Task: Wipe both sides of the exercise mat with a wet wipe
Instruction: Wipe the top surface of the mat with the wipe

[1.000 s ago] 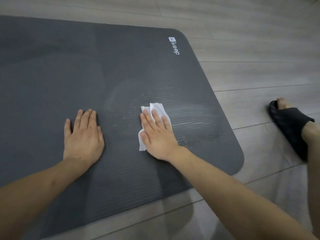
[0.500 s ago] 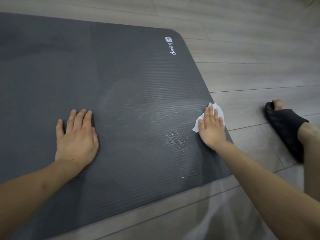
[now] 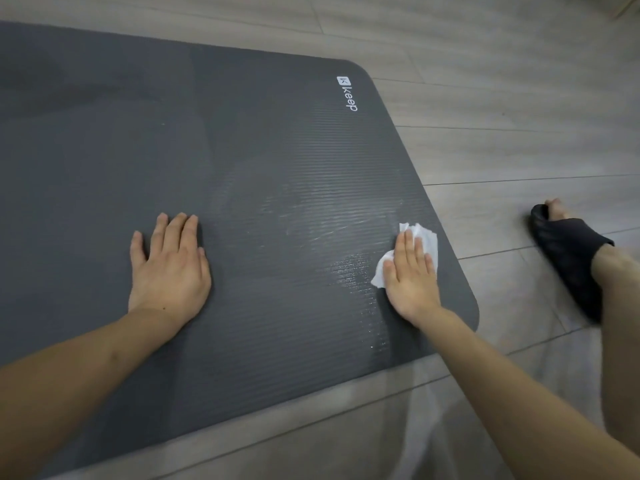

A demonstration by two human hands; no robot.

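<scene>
A dark grey ribbed exercise mat lies flat on the floor, with a white "keep" logo near its far right corner. My right hand presses a crumpled white wet wipe flat onto the mat close to its right edge, fingers straight. My left hand rests palm down on the mat, fingers straight, to the left of the wiped patch. Wet streaks shine on the mat between the two hands.
Grey wood-look floor surrounds the mat. My foot in a black slipper stands on the floor to the right of the mat's near right corner.
My right hand slid the wipe from the mat's middle to its right edge, then came back slightly inward. The left hand stayed planted on the mat.
</scene>
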